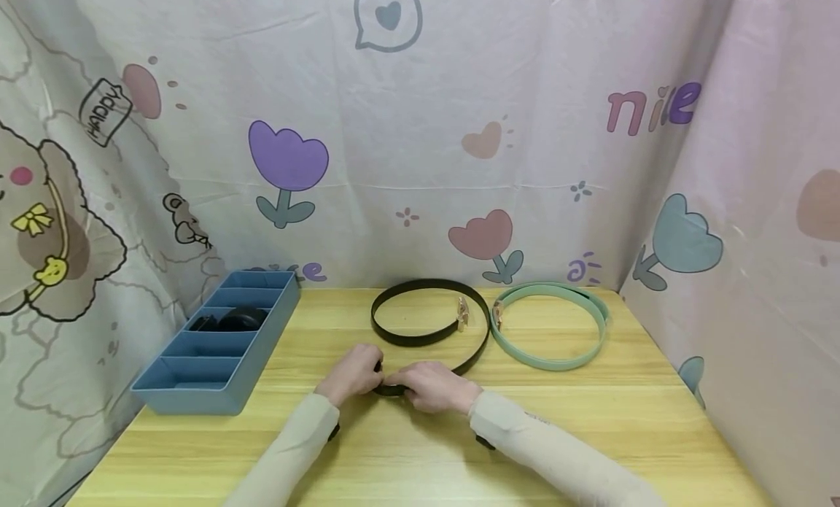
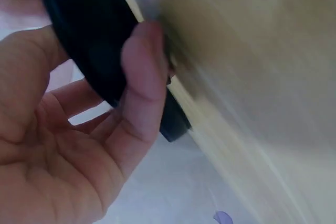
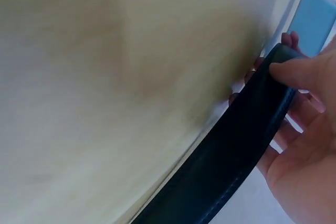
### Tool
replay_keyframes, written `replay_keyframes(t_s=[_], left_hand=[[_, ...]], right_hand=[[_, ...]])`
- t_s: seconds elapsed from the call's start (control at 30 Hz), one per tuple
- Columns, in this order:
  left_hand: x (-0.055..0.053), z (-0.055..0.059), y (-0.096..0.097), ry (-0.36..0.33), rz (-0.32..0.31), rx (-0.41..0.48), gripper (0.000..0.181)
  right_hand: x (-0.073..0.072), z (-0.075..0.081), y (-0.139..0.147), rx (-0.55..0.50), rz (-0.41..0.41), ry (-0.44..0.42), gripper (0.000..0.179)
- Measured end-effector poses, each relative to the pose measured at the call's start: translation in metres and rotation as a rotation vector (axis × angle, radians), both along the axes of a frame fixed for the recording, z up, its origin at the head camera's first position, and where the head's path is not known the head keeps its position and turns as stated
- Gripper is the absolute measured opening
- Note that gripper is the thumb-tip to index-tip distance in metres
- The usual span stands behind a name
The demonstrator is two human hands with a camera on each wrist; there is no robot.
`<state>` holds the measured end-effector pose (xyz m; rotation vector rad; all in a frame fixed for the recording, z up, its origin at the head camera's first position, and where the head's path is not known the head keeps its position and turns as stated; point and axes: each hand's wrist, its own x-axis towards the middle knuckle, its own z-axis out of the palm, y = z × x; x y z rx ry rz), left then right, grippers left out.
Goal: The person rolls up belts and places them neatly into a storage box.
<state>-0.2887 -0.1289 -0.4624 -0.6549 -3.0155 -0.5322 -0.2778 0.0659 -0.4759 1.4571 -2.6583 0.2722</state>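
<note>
A black belt [image 1: 410, 340] lies in a loose curl on the table, its gold buckle [image 1: 462, 314] inside the curl. The belt's other end runs round to the front, where both hands meet it. My left hand [image 1: 351, 373] pinches a bent part of this end; in the left wrist view its fingers curl round the dark strap [image 2: 92, 30]. Close beside it, my right hand [image 1: 433, 386] grips the strap too. From the right wrist, its thumb lies on the black band [image 3: 236, 124], with the other fingers behind.
A mint green belt [image 1: 551, 363] lies coiled to the right, next to the black one. On the left stands a blue divided box [image 1: 262, 361], a rolled black item [image 1: 243, 319] in one middle compartment. A printed curtain [image 1: 394, 128] hangs behind the wooden table [image 1: 558, 412].
</note>
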Motion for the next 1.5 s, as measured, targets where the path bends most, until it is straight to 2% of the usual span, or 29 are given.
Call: replay_keyframes(t_s=[0.2, 0.33, 0.47, 0.57, 0.67, 0.8, 0.93, 1.13, 1.27, 1.4, 1.5], left_hand=[[0.007, 0.003, 0.003, 0.053, -0.077, 0.017, 0.024], [0.011, 0.002, 0.005, 0.094, -0.15, 0.003, 0.028], [0.012, -0.001, 0.009, 0.096, -0.209, 0.012, 0.027], [0.013, -0.005, 0.013, 0.069, -0.196, 0.04, 0.024], [0.014, -0.005, 0.015, 0.013, -0.146, 0.076, 0.019], [0.014, -0.002, 0.016, -0.041, -0.087, 0.128, 0.016], [0.013, 0.0, 0.017, -0.06, -0.064, 0.137, 0.019], [0.015, 0.0, 0.015, -0.021, -0.117, 0.105, 0.021], [0.017, 0.001, 0.012, -0.006, -0.16, 0.122, 0.019], [0.017, 0.002, 0.009, -0.068, -0.209, 0.152, 0.013], [0.016, 0.003, 0.007, -0.154, -0.216, 0.182, 0.014]], right_hand=[[-0.003, -0.001, -0.001, -0.006, 0.018, 0.001, 0.015], [-0.005, -0.002, 0.001, 0.002, 0.041, 0.001, 0.016], [-0.007, -0.002, 0.005, 0.018, 0.045, -0.017, 0.026], [-0.008, -0.002, 0.008, 0.018, 0.053, -0.051, 0.035], [-0.009, -0.002, 0.011, 0.008, 0.06, -0.086, 0.039], [-0.01, -0.004, 0.013, -0.012, 0.08, -0.083, 0.026], [-0.01, -0.004, 0.011, -0.015, 0.061, -0.084, 0.019], [-0.008, -0.003, 0.009, 0.033, 0.011, -0.06, 0.019], [-0.008, -0.004, 0.01, 0.042, 0.009, -0.021, 0.021], [-0.01, -0.004, 0.011, 0.032, 0.023, -0.012, 0.019], [-0.012, -0.001, 0.01, 0.01, 0.025, -0.027, 0.013]])
